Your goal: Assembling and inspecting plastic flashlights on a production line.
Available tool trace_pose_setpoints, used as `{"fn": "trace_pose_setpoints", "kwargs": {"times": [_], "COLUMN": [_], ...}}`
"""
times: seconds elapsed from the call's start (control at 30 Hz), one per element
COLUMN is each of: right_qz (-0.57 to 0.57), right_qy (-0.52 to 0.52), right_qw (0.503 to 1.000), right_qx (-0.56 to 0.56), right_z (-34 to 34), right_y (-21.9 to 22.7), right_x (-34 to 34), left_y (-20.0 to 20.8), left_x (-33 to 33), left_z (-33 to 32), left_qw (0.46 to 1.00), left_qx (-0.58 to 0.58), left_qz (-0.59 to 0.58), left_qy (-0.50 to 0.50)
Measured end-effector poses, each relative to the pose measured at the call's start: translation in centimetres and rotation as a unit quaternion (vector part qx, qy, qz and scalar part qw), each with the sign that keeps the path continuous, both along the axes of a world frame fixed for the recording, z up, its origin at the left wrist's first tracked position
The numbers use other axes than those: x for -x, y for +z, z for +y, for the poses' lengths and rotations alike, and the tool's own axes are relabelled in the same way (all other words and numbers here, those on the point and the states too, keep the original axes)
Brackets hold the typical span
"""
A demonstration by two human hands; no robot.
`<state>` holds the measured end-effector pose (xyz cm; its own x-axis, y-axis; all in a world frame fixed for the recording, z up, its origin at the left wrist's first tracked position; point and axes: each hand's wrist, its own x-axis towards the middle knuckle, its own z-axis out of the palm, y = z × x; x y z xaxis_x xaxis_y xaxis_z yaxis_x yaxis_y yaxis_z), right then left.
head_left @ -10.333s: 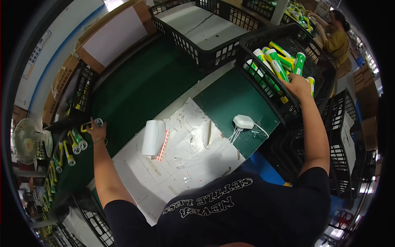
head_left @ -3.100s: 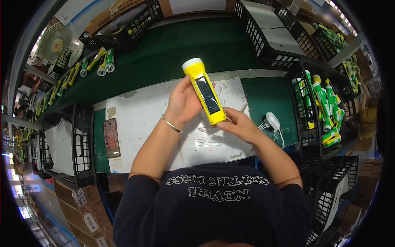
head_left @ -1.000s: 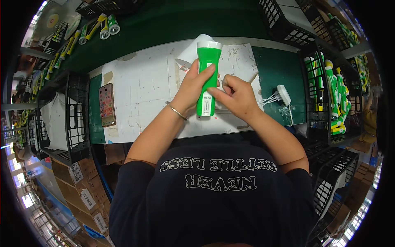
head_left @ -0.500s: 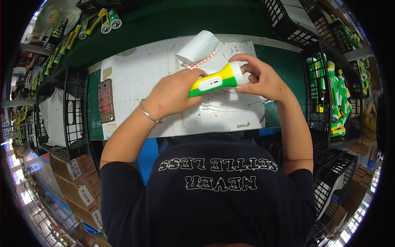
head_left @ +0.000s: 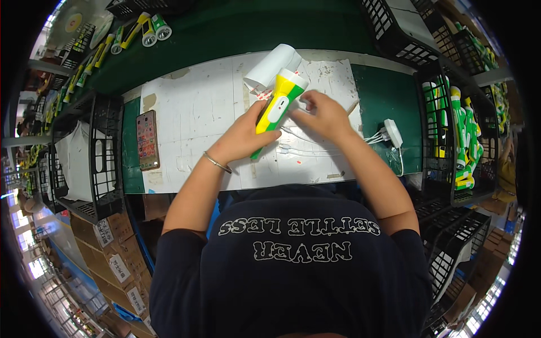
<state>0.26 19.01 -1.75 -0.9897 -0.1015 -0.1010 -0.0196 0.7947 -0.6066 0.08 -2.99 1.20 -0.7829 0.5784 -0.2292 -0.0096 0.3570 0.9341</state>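
Fingers of the left hand [head_left: 241,138] are gripping a tilted yellow-and-green flashlight [head_left: 276,109] at centre frame, probably light, stiff and slick, best held by its barrel, while the right hand [head_left: 327,117] is hovering curled beside it, grip unclear.

The flashlight [head_left: 276,112] combines a yellow section, a green section, a white head and a white oblong panel. The worktop [head_left: 214,34] is dark green; the sheet [head_left: 191,112] on it is white with dark specks. The roll [head_left: 272,65], charger [head_left: 393,133] and cables [head_left: 315,151] are white, the strip [head_left: 263,96] red-and-white patterned. The shirt [head_left: 287,293] is dark with white-outlined lettering.
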Motion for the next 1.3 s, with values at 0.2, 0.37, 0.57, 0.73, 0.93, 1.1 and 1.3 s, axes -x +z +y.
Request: {"fn": "trace_pose_setpoints", "kwargs": {"times": [0.2,0.37,0.57,0.73,0.93,1.1,1.3], "right_qz": [0.096,-0.060,-0.108,-0.118,-0.090,-0.086,0.134], "right_qy": [-0.007,-0.003,-0.029,-0.080,-0.077,-0.018,0.058], "right_qw": [0.992,0.925,0.921,0.899,0.894,0.943,0.975], "right_qx": [0.083,0.376,0.372,0.414,0.432,0.322,0.170], "right_z": [-0.7,0.7,1.7,0.8,0.8,0.7,-0.7], "right_y": [-0.8,2.3,2.6,3.7,2.7,4.2,3.8], "right_x": [-0.4,-1.2,-1.7,-2.1,-1.9,-3.8,-4.1], "left_y": [-2.1,-0.9,-0.8,-0.2,-0.2,-0.7,2.0], "left_x": [-0.1,-0.3,-0.9,-1.8,-1.2,1.7,-1.0], "left_z": [0.6,1.6,3.0,3.9,3.9,2.0,4.4], "left_qw": [0.995,0.993,0.982,0.919,0.918,0.969,0.961], "left_qx": [0.025,0.049,0.063,0.164,0.167,-0.042,-0.259], "left_qz": [0.041,0.070,0.162,0.333,0.331,0.122,-0.009], "left_qy": [0.089,0.086,0.069,0.132,0.141,0.210,0.091]}}
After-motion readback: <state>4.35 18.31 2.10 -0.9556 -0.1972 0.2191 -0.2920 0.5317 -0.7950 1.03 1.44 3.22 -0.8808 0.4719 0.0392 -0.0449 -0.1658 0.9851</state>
